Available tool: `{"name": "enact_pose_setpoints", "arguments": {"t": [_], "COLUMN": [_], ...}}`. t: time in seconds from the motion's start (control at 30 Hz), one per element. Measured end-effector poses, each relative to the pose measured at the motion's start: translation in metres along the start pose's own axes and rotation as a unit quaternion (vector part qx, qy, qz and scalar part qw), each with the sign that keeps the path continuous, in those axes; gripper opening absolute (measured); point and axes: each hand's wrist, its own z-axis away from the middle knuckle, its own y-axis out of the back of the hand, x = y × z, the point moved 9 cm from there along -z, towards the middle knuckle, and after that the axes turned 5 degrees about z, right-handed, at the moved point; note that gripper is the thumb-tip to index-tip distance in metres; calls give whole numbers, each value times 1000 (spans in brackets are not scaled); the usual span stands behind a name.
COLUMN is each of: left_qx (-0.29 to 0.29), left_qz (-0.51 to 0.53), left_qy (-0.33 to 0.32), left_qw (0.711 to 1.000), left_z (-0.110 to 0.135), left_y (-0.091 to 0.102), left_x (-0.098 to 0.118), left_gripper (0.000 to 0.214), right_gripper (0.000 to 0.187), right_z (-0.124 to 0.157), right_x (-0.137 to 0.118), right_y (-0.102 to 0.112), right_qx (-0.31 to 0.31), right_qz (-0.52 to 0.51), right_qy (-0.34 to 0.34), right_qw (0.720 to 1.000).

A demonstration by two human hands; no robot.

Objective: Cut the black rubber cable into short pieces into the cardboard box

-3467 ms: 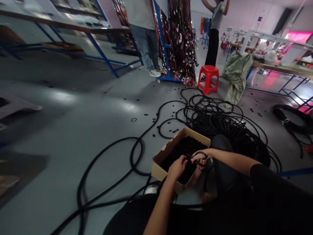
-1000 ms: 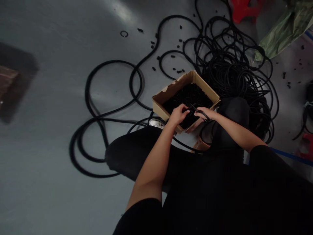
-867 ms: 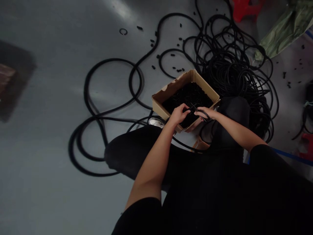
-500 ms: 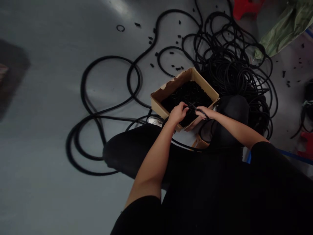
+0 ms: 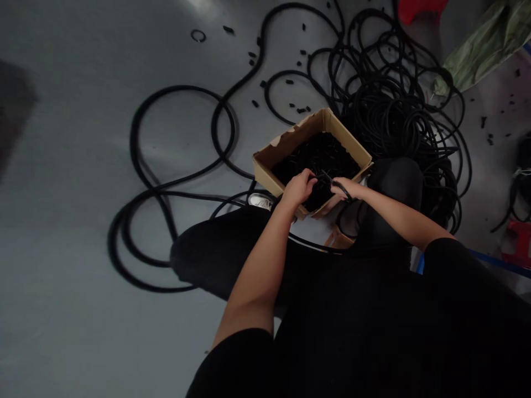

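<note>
My right hand (image 5: 345, 188) is closed around the black handles of a pair of scissors (image 5: 327, 177), whose blades point left toward my other hand. Thumb and fingers pinched together, my left hand (image 5: 301, 187) grips a black rubber hose (image 5: 309, 242) that runs back under the forearm and across my lap; its end lies close to the blades. Both hands are over the near side of a cardboard box (image 5: 269, 178). Inside the box lies a heap of short black cut pieces (image 5: 327, 152).
A big tangle of black hose (image 5: 385, 110) lies beyond the box, with wide loops (image 5: 136, 116) on the floor at left. Several short pieces (image 5: 289, 82) and a ring (image 5: 198, 36) are scattered about. A red stool (image 5: 421, 10) and a green sack (image 5: 483, 50) stand at upper right.
The view has shifted slightly, so the floor items sit a little higher and to the left. Both hands keep their hold over the box; the scissor blades have barely changed.
</note>
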Motion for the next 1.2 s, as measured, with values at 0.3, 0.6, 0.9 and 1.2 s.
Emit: {"name": "enact_pose_setpoints", "arguments": {"t": [0.3, 0.6, 0.9, 1.2], "left_qx": [34, 34, -4, 28], "left_qz": [71, 91, 59, 92], "left_qy": [36, -5, -36, -29], "left_qw": [996, 995, 998, 995], "left_z": [-4, -8, -2, -8], "left_y": [1, -8, -16, -10], "left_x": [-3, 4, 12, 8], "left_gripper": [14, 13, 9, 10], "right_gripper": [15, 22, 22, 30], "right_z": [-6, -11, -9, -3], "right_x": [-3, -16, -7, -1], "right_y": [-20, -11, -10, -11], "right_qx": [-51, -30, -15, 18], "right_qz": [-53, -24, -55, -166], "right_qy": [14, 47, -1, -60], "right_qw": [997, 998, 998, 984]}}
